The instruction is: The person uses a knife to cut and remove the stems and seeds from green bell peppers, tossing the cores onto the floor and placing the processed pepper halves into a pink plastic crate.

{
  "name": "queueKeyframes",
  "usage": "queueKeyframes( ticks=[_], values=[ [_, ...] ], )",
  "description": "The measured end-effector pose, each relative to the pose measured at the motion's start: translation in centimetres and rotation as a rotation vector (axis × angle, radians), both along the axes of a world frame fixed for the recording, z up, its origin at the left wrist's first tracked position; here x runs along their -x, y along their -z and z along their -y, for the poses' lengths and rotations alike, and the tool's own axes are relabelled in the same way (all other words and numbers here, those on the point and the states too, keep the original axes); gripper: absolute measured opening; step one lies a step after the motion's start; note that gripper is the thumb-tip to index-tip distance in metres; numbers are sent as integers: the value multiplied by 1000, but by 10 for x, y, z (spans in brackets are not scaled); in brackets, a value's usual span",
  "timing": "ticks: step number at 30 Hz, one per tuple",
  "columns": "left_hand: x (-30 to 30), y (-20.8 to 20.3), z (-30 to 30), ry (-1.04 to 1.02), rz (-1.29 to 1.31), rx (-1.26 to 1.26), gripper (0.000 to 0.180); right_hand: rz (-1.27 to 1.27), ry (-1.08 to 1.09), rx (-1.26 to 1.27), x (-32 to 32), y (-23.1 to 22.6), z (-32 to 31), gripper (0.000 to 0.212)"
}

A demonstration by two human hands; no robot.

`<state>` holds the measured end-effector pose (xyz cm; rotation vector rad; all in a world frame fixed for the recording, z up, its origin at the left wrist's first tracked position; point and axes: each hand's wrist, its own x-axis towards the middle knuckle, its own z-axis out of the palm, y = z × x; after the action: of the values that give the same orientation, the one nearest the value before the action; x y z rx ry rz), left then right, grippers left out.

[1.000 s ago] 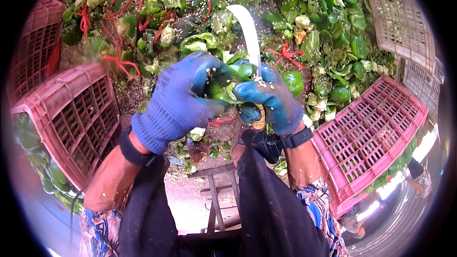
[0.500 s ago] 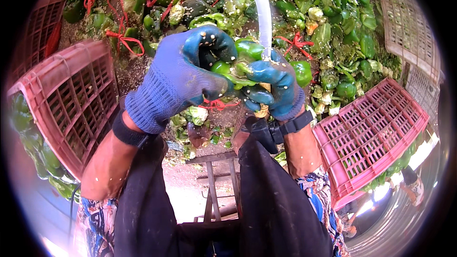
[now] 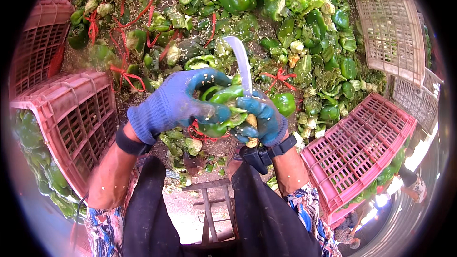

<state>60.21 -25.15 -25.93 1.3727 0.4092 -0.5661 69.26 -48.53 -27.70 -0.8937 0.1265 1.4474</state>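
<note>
Both my hands wear blue knitted gloves with darker coated fingers, dotted with pale seeds. My left hand [image 3: 183, 100] curls round a green bell pepper [image 3: 223, 96], which looks cut or split. In my right hand [image 3: 264, 116] is a knife [image 3: 240, 62] with a curved pale blade pointing up and away; its light-coloured handle shows below the fingers. The right fingers press near the pepper's stem side, beside the left fingertips. Just beyond the right hand lies another green pepper [image 3: 284, 104] on the littered ground.
Pepper scraps, seed cores and red ties [image 3: 127, 77] cover the ground ahead. A pink crate [image 3: 76, 114] tilts at left with peppers behind it; another pink crate [image 3: 362, 147] stands at right. A pale crate [image 3: 388, 24] is at the far right. A metal frame [image 3: 209, 204] lies between my legs.
Both hands have come lower and slightly left, with the pepper and knife. The view has shifted, so more of the far pile shows, including a large whole pepper.
</note>
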Motion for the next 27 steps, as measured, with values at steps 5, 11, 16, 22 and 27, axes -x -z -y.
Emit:
queueKeyframes(
  ticks=[5, 11, 16, 22, 27],
  values=[
    [20, 11, 12, -173, 1, -70, 62, 243, -129, 172, 1, 20, 3, 39],
    [16, -4, 30, -357, -195, 18, 52, 211, -167, 386, -2, -12, -5, 56],
    [2, -14, 33, -335, -227, 50, 50, 303, -205, 142, -17, -25, 10, 76],
    [16, -7, 19, -310, -256, -25, 51, 606, -263, 125, 11, -8, -12, 43],
    [23, -12, 27, -360, -122, 116, 58, 633, -120, 216, 22, -25, -7, 31]
  ],
)
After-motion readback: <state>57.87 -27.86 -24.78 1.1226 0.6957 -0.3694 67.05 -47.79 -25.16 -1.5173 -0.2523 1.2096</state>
